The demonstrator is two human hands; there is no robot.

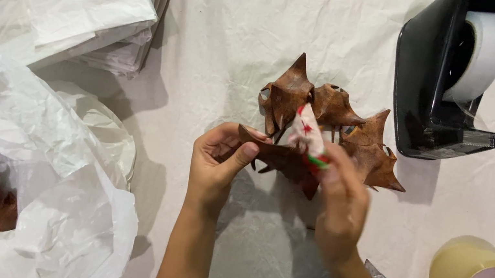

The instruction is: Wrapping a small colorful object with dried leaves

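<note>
A: What is held now?

B: In the centre of the frame, a brown horned pod (280, 158) is pinched by the left hand (218, 162). A small white wrapped piece (308, 136) with red and green marks is pinched against it by the right hand (338, 195).

A: How should it be done well?

B: The pod should be kept steady above the other pods (353, 132). The piece is best pressed flat, probably.

Both bare forearms rise from the lower edge, wrists close together. The left hand (217, 164) curls in a pinching grip, thumb pressed across bent fingers; the right hand (340, 198) (back toward the camera) pinches too.
</note>
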